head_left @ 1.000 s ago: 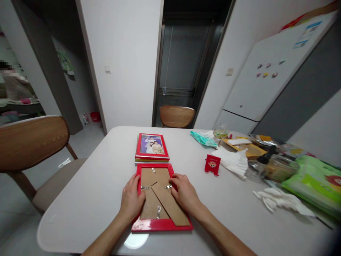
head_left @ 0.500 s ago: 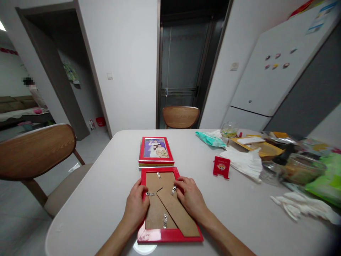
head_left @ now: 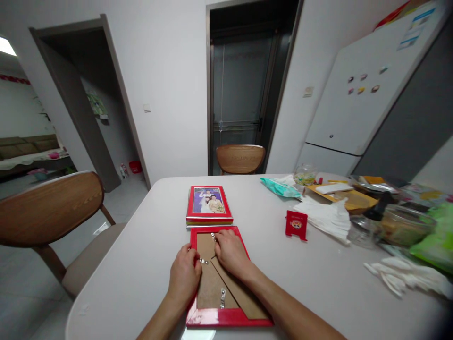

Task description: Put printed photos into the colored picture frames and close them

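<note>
A red picture frame (head_left: 231, 315) lies face down on the white table, its brown backboard (head_left: 208, 288) and slanted stand leg (head_left: 244, 293) facing up. My left hand (head_left: 184, 273) grips the frame's left edge, fingers curled beside the left metal clip (head_left: 203, 261). At the top of the backboard, my right hand (head_left: 231, 252) has its fingers closed at the top metal clip (head_left: 213, 236), and its forearm crosses the frame's right side. The bottom metal clip (head_left: 222, 298) shows plainly; the right clip is hidden under my right hand.
Just beyond lies a stack of frames, topped by a red-framed photo (head_left: 208, 203). To the right stand a small red stand (head_left: 296, 225), white tissues (head_left: 327, 219), a teal packet (head_left: 281, 188), a glass jar (head_left: 406, 226) and a crumpled white cloth (head_left: 406, 274). Wooden chairs (head_left: 240, 159) flank the table.
My right hand has moved from the right clip up and left to the top clip. My left hand stays on the frame's left edge. The view has tilted slightly up.
</note>
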`<act>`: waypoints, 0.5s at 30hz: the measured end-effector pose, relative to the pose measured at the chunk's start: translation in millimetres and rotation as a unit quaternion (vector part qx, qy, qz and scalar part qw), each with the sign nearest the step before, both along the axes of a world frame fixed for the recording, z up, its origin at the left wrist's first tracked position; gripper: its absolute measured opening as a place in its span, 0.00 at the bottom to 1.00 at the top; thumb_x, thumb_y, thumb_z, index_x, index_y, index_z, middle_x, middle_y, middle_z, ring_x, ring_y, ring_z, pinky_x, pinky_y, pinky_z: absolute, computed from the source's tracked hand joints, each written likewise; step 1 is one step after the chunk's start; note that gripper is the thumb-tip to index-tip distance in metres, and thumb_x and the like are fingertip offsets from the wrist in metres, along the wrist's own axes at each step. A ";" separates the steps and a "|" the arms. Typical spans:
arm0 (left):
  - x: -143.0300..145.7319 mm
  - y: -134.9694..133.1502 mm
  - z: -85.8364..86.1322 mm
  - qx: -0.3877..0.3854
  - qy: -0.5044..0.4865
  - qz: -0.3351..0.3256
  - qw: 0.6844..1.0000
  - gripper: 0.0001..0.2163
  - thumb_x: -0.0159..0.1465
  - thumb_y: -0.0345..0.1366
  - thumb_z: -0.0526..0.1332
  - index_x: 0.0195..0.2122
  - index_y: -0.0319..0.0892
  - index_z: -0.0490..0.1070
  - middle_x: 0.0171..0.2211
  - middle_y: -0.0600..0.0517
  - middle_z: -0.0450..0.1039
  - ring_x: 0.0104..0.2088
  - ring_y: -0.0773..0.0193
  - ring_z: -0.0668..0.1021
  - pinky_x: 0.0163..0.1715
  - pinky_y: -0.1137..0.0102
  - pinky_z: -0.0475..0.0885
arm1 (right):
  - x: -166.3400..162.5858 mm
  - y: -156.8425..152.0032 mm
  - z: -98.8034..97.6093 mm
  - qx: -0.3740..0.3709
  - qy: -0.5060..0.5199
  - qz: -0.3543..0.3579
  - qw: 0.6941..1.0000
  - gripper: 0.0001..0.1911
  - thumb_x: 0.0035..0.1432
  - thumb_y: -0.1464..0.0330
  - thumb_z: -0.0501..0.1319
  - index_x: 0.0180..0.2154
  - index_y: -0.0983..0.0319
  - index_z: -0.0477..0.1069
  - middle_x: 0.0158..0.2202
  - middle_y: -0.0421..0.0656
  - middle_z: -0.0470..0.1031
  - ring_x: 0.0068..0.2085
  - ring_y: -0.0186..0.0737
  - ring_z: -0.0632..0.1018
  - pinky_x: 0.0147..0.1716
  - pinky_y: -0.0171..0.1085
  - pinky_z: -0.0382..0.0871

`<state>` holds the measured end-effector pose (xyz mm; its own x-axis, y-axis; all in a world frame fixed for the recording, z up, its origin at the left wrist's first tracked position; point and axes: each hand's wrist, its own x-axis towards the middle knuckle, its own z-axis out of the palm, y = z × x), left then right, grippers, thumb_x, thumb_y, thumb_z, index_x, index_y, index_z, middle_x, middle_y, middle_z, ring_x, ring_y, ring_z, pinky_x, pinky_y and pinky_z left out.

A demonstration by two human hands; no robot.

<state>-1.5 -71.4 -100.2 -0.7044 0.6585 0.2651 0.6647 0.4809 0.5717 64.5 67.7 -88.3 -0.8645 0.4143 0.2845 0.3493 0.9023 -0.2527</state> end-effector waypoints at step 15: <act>-3.0 8.3 -0.7 -0.010 0.025 0.095 0.995 0.10 0.50 0.24 0.52 0.31 0.42 0.67 0.35 0.49 0.66 0.36 0.63 0.69 0.35 0.71 0.65 | -25.0 11.0 -30.6 0.018 0.034 0.009 0.999 0.15 0.52 0.68 0.50 0.39 0.61 0.70 0.39 0.48 0.68 0.40 0.46 0.67 0.34 0.40 0.58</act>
<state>-4.4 -63.1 -100.9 -0.8026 0.5203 0.2918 0.5886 0.6108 0.5296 39.4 78.7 -118.9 -0.8494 0.3874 0.3583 0.3163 0.9173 -0.2421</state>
